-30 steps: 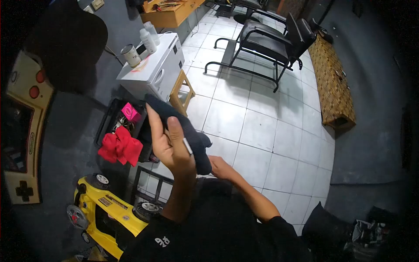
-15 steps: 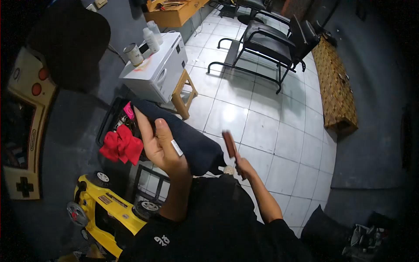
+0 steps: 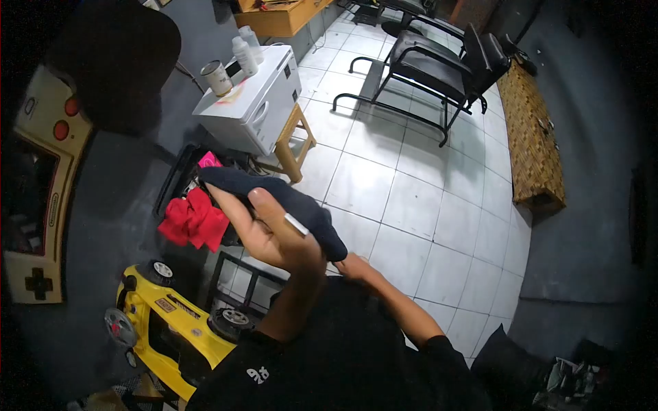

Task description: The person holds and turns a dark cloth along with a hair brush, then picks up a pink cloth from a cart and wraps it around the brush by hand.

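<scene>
A dark navy fabric item [image 3: 301, 205], whose exact kind I cannot tell, lies against my left hand [image 3: 257, 233]. The fingers and thumb of that hand hold it from the near side, and a small white tag shows by the thumb. My right hand [image 3: 353, 267] is at the item's lower right end, with its fingers closed and partly covered by the fabric. The brown brush seen in this hand a moment earlier is hidden behind the item.
A red cloth [image 3: 195, 219] hangs over a black crate at the left. Below it is a yellow toy car [image 3: 171, 315]. A white mini fridge [image 3: 250, 113] stands by a wooden stool [image 3: 295, 147]. Beyond are a black chair [image 3: 432, 65] and a woven box [image 3: 531, 130].
My right hand first swung out rightward with the brown brush showing, then came back to the dark item, which now covers the brush. The item shifted and tilted with my left hand.
</scene>
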Demonstrator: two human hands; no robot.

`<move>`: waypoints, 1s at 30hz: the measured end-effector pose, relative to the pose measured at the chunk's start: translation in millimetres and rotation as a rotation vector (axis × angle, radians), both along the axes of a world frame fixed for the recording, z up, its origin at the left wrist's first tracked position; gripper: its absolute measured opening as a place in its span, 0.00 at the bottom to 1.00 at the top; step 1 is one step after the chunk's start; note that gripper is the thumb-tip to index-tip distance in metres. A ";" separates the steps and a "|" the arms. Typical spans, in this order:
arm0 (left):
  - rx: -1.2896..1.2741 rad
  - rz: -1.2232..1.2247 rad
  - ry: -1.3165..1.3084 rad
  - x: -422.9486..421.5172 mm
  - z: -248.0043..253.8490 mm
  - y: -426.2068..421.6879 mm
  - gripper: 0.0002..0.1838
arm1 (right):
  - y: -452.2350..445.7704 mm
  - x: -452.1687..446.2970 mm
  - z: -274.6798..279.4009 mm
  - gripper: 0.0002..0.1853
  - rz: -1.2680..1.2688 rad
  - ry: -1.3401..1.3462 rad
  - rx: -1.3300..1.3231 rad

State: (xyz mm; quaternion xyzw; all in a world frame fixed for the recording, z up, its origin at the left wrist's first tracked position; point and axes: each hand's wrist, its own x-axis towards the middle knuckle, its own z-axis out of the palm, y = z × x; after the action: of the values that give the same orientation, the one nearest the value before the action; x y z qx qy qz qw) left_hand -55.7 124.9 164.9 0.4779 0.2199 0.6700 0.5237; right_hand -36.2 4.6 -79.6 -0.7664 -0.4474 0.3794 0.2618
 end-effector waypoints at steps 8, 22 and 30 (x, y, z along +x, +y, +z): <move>-0.085 -0.052 -0.054 -27.7 4.9 32.8 0.25 | -109.7 3.5 -154.6 0.33 -0.203 -0.105 -0.620; -0.086 -0.107 0.185 -9.4 0.9 -13.4 0.31 | 0.6 3.8 141.6 0.26 -0.277 0.721 0.557; -0.099 -0.167 -0.002 -19.7 9.5 17.9 0.28 | -32.7 11.1 -157.8 0.23 0.109 -0.077 -0.324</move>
State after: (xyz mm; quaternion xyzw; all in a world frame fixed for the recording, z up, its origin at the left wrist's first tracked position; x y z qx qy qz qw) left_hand -75.4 142.8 174.4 0.4674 0.2116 0.6130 0.6008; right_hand -25.1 -28.1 -237.5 -0.7871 -0.4312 0.4305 0.0965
